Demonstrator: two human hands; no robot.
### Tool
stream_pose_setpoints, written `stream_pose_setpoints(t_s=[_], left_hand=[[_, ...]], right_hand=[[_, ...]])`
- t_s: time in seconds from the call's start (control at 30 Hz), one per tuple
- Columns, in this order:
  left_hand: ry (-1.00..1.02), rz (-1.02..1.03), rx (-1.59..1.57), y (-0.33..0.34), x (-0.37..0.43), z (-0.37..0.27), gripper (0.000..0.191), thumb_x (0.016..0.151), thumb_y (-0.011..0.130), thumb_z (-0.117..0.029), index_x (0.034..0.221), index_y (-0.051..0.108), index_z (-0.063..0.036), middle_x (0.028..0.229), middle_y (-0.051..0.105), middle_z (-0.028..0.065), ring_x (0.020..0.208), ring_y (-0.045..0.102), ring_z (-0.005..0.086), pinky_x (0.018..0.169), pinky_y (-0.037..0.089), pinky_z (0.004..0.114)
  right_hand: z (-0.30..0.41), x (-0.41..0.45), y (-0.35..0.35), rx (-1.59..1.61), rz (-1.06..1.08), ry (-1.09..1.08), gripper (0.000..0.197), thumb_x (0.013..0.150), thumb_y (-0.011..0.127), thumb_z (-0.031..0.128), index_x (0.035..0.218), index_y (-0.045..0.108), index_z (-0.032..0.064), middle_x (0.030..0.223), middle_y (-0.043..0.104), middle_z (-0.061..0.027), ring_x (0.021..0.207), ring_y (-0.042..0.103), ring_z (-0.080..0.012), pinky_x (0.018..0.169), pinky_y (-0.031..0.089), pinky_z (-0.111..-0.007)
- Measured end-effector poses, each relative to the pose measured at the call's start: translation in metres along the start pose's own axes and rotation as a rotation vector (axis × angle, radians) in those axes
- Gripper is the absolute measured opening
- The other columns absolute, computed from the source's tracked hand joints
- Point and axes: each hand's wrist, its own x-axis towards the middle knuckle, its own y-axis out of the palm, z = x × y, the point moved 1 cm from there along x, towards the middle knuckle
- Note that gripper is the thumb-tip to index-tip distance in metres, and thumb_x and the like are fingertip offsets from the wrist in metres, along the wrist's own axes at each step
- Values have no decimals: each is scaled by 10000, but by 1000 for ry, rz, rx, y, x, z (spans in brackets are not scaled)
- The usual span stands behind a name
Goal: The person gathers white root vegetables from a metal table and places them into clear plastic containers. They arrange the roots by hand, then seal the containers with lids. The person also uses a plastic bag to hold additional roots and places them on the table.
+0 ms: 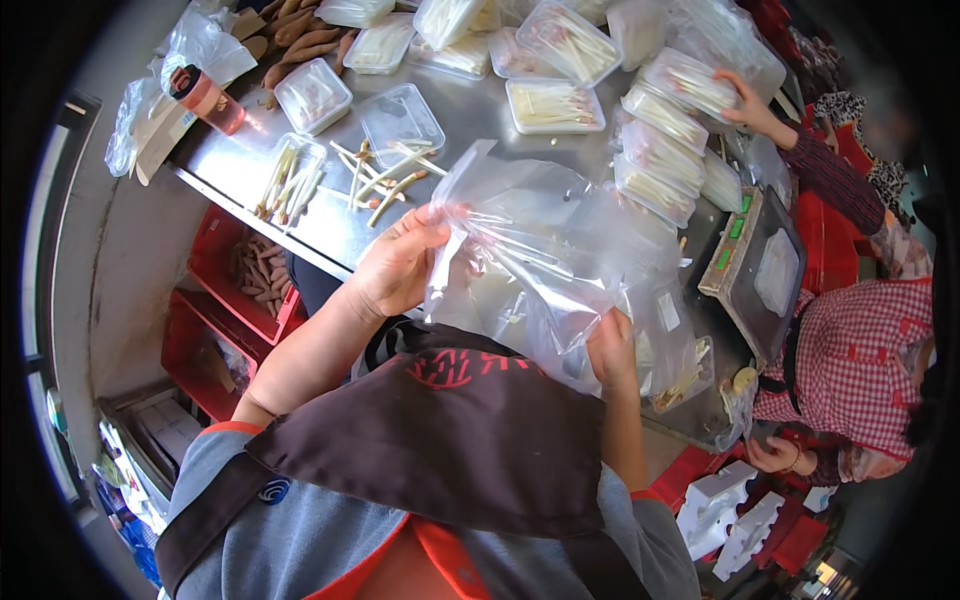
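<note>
My left hand (401, 259) grips one edge of a clear plastic bag (525, 247), thumb on top. At its lower right edge, my right hand (613, 349) pinches the same film, so the bag is stretched in folds between both hands. What lies under the film is blurred by it. Beyond my left hand, loose pale stalks with brownish ends (382, 180) lie on the metal table (480, 124), beside an empty clear plastic tray (401, 112). A filled tray of stalks (289, 180) sits near the table's edge.
Stacked packs of pale stalks (660, 154) stand at the right, where a co-worker's hand (750, 109) touches the top one. Behind it sits a weighing scale (757, 262). A drink bottle (206, 100) and reddish-brown tubers (304, 37) are at far left. Red crates (225, 281) stand below.
</note>
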Motion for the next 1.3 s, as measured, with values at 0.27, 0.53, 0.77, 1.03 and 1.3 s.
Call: stream_pose_setpoints(t_s=[0.27,0.53,0.77,1.03,1.3], left_hand=[[-25,-150,158,-19,-5,5,351,890,433,-1,1232,513,-6,1044,632,119,877,645,250,788,526,353],[239,-425,656,-27,-14,-20,410,872,517,-27,1277,462,-54,1169,543,129,1089,497,178,904,426,319],[173,15,1110,27,-13,20,195,873,604,-51,1061,571,-14,939,586,42,920,550,111,796,471,280],[432,-397,873,-34,-37,-4,37,847,578,17,862,553,-7,762,555,-1,724,522,62,652,453,215],[346,-337,1551,-13,-76,-35,626,697,761,-145,1235,458,-43,1192,500,142,1119,500,272,928,421,388]], right_hand=[[48,26,58,-2,343,-88,724,886,538,511,1311,435,-66,1223,556,-196,1127,543,-286,1009,380,-408],[35,33,31,-211,-130,-76,86,898,579,92,907,591,7,777,595,-14,706,520,-70,689,430,-240],[7,47,95,-106,181,-184,135,845,605,-1,975,590,33,851,594,-1,727,535,-70,679,443,-232],[36,55,80,484,-319,-17,46,904,573,125,891,584,82,839,626,-47,705,586,-131,604,482,-262],[53,52,90,203,-340,-260,195,903,535,79,725,457,94,641,452,23,493,368,-52,419,294,-201]])
